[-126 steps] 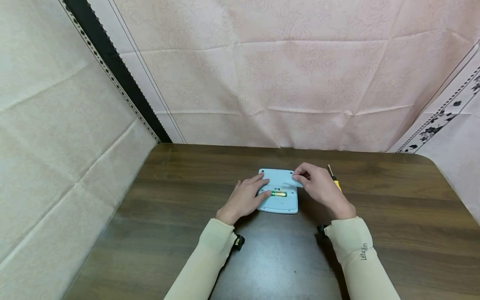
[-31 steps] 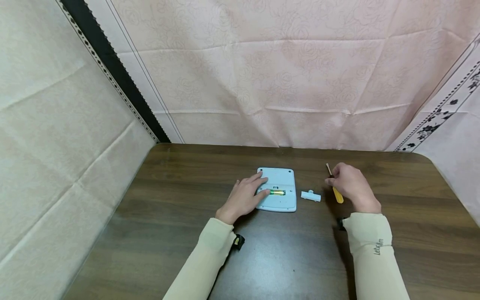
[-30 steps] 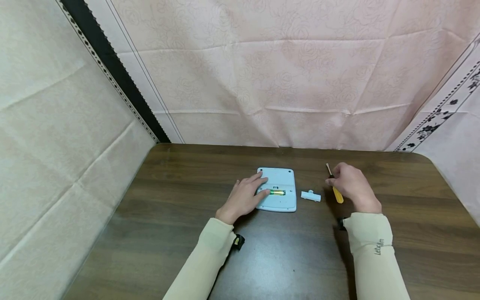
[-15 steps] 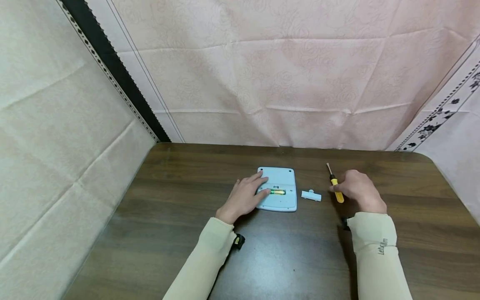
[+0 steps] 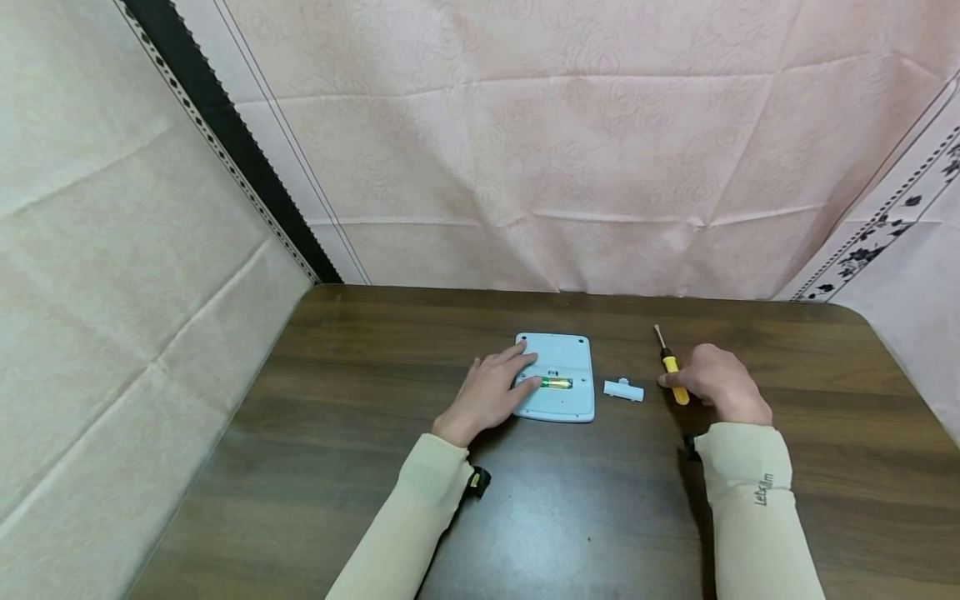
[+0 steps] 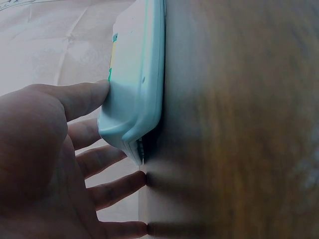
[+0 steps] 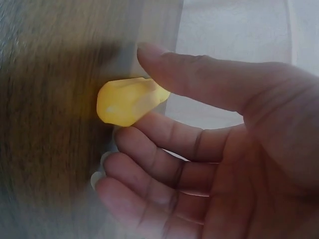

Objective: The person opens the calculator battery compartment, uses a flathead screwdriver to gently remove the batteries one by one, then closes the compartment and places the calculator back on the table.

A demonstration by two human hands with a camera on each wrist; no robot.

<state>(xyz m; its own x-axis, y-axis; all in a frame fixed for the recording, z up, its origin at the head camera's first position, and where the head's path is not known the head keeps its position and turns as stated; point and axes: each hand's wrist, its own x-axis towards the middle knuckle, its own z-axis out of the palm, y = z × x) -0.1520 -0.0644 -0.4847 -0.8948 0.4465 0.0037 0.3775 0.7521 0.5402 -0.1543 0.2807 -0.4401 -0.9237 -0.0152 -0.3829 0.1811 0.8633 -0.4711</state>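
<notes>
A light blue calculator [image 5: 562,354] lies back side up on the table, with a green-and-gold battery [image 5: 557,383] visible in its uncovered slot. My left hand [image 5: 486,396] rests spread on its left side; in the left wrist view the thumb touches the calculator's back while two outer fingertips reach the tabletop. Right of it sits the detached light blue battery cover [image 5: 623,390]. Farther right, a screwdriver [image 5: 670,364] lies with its tip pointing away. My right hand [image 5: 718,383] pinches the yellow handle [image 7: 119,102] between thumb and index finger, the other fingers curled below.
The dark wood table [image 5: 360,400] runs back to a pale pink patterned cloth [image 5: 562,167]. White cloth [image 5: 112,333] hangs along the left side, with a black border strip near the back corner.
Earlier my right hand held the battery cover over the calculator; the cover now lies on the table. The right hand moved to the screwdriver, then down toward its handle. My left hand stayed put.
</notes>
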